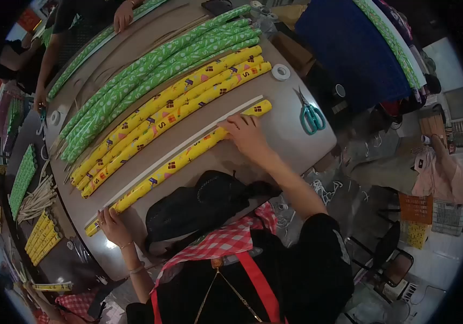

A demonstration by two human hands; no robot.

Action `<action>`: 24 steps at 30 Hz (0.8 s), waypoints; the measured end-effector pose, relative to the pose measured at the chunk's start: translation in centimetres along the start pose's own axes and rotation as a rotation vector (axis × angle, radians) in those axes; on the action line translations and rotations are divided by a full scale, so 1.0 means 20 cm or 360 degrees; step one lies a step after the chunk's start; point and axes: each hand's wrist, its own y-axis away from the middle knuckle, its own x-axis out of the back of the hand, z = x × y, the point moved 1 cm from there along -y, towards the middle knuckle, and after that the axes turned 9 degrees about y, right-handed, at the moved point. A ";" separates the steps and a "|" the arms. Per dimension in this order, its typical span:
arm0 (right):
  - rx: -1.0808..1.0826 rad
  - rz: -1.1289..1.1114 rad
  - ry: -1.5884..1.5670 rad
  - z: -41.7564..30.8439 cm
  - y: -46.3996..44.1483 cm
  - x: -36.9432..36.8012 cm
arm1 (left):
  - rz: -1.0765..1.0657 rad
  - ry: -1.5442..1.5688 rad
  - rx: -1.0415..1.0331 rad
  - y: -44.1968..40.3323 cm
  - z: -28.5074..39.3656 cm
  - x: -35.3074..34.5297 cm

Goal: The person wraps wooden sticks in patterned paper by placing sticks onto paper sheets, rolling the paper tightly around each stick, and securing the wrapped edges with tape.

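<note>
A roll of yellow printed sheet (172, 166) lies slantwise on the table in front of me. Along its far side runs a narrow white strip (188, 141). My left hand (114, 228) grips the roll near its lower left end, fingers curled over it. Toward the upper right end, my right hand (246, 135) is closed over the roll, its fingers reaching the white strip. Beyond it lie several finished-looking yellow rolls (169, 114), side by side. Behind those rest several green patterned rolls (156, 75).
Teal-handled scissors (312, 119) and a white tape roll (280, 72) lie at the table's right. A black bag (199, 202) sits between my arms. Across the table, another person's hand (123, 16) rests by a green roll. More rolls (43, 237) lie on a table at left.
</note>
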 end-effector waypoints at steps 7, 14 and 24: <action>-0.0033 0.0085 -0.0182 0.00 0.00 0.01 | 0.0166 0.0064 -0.0079 -0.01 0.01 -0.01; -0.0029 -0.0003 -0.0154 0.03 -0.01 -0.04 | 0.0054 -0.0024 -0.0076 -0.01 0.03 -0.04; 0.0024 -0.0113 -0.0155 0.03 -0.08 0.00 | 0.0003 -0.0101 -0.0041 -0.09 0.00 -0.08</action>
